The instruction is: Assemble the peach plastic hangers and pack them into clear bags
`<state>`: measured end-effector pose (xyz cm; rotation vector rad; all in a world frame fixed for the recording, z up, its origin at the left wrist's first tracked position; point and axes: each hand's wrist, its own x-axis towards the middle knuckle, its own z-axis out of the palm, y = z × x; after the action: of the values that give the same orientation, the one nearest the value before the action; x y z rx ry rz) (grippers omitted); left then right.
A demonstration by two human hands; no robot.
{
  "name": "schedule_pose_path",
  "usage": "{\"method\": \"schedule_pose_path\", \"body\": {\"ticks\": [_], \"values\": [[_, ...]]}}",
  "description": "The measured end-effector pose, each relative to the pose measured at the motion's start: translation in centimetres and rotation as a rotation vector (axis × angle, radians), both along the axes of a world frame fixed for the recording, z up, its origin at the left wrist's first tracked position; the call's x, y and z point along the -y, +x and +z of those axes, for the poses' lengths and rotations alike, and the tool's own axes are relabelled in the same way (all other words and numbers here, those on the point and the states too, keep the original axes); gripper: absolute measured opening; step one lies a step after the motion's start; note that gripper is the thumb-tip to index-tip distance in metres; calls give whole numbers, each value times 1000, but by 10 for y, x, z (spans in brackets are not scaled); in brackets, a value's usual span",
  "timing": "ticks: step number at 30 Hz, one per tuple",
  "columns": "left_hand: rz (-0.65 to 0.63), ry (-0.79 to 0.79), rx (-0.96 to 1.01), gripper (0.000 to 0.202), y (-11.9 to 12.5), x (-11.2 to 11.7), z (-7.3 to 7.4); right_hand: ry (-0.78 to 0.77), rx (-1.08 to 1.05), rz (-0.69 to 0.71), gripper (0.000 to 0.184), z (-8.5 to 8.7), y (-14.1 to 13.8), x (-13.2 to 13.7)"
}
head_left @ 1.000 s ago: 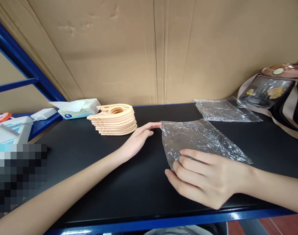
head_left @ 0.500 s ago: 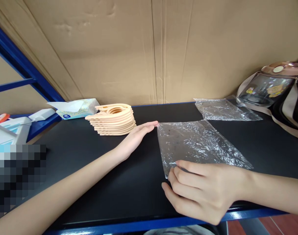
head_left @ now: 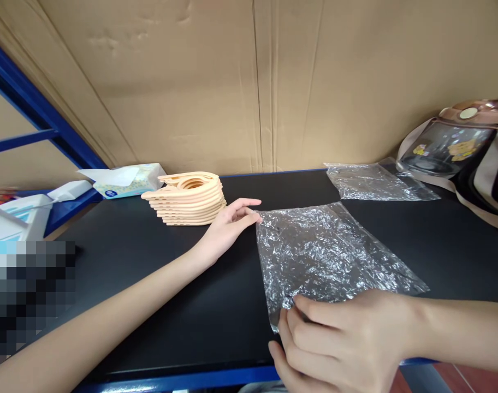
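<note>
A crinkled clear plastic bag (head_left: 326,251) lies flat on the black table (head_left: 150,295). My right hand (head_left: 339,344) pinches the bag's near left corner at the table's front edge, fingers closed on it. My left hand (head_left: 228,226) holds the bag's far left corner with its fingertips. A stack of peach-coloured plastic hangers (head_left: 187,199) sits just left of my left hand, apart from it.
A second clear bag (head_left: 372,183) lies at the back right. A tinted bottle with a pink lid (head_left: 449,147) and a strap rest at the far right. A tissue pack (head_left: 126,180) and white boxes (head_left: 15,218) sit at the left. Cardboard forms the back wall.
My right hand has pulled the bag's near corner toward the front edge. The bag has shifted nearer and slightly left. My left hand's fingers have curled onto the far corner.
</note>
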<state>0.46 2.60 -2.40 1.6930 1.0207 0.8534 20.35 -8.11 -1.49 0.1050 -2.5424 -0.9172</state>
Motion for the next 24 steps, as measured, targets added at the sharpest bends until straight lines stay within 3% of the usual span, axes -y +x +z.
{"method": "schedule_pose_path", "body": {"ticks": [13, 24], "values": [[-3, 21, -18, 30, -1, -5, 0, -53, 33, -28, 31, -6, -1, 8], [-38, 89, -44, 19, -1, -6, 0, 14, -62, 81, 22, -8, 0, 1]]}}
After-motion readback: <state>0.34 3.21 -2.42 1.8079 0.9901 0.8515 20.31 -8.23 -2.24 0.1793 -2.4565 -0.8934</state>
